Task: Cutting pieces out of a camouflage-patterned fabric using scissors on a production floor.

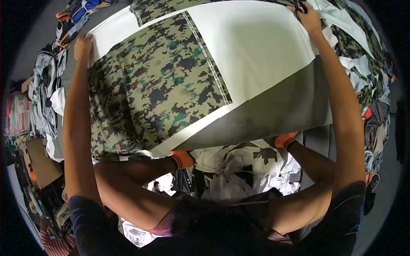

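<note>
A wide sheet of printed fabric (pixel 166 72) is stretched up in front of me, with a green digital camouflage panel, white margins and a thin lettered strip. My left hand (pixel 83 48) is closed on its white left edge, arm straight. At the upper right, my right hand (pixel 307 20) is closed around black scissors (pixel 300 6), their handle loops showing at the fingers. That hand also lies against the sheet's right edge; whether the fingers pinch the cloth is hard to see. The lower right part of the sheet looks dark olive and hangs at a slant.
White and dark cloth scraps (pixel 226 175) lie between my bent legs. Grey garment pieces (pixel 45 94) and a cardboard box (pixel 42 162) are at the left. Camouflage and white offcuts (pixel 356 68) pile up at the right. A striped sleeve (pixel 55 243) shows at lower left.
</note>
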{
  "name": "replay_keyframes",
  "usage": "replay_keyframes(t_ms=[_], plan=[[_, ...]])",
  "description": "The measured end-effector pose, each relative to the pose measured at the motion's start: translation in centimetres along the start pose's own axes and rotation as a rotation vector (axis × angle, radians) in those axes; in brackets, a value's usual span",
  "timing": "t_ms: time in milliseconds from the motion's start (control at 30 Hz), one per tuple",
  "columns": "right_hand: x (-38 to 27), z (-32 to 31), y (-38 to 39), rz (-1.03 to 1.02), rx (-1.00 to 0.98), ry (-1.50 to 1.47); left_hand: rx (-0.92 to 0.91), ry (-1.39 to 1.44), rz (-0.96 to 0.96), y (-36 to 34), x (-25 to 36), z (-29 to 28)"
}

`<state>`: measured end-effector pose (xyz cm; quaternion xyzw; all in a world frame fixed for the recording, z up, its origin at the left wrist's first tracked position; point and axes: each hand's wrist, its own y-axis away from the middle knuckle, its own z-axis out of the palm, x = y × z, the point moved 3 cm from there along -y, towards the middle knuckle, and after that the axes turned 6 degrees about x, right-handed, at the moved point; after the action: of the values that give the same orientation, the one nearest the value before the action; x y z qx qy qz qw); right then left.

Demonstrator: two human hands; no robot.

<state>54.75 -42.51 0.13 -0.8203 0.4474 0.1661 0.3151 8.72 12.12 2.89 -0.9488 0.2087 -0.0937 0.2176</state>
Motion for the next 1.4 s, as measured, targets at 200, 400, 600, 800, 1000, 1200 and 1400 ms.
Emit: replay_keyframes(t_ms=[200, 400, 600, 800, 1000, 1200, 1400], plan=[[-0.8, -3.8, 1.1, -0.093, 0.055, 0.179, 0.058, 0.526, 0.850, 11.7, 10.4, -8.4], [-5.5, -13.3, 13.3, -0.003, -0.374, -0.225, -0.455, 0.348, 1.171, 35.5, 11.6, -20.1], [-3.8, -17.4, 39.0, 0.413, -0.875, -0.925, -0.428, 0.139, 1.214, 36.8, 9.8, -19.4], [-9.5, -16.6, 45.2, 0.435, -0.954, -0.643, -0.829, 0.537, 1.138, 32.8, 15.7, -21.1], [-10.7, -12.8, 43.3, 0.351, -0.867, -0.606, -0.728, 0.739, 1.069, 29.6, 23.2, -18.1], [-12.5, -10.7, 42.2, 0.409, -0.859, -0.662, -0.709, 0.995, 1.139, 30.9, 23.7, -13.5], [-12.8, -9.8, 41.2, 0.378, -0.832, -0.633, -0.805, 1.006, 1.076, 30.3, 22.6, -12.9]])
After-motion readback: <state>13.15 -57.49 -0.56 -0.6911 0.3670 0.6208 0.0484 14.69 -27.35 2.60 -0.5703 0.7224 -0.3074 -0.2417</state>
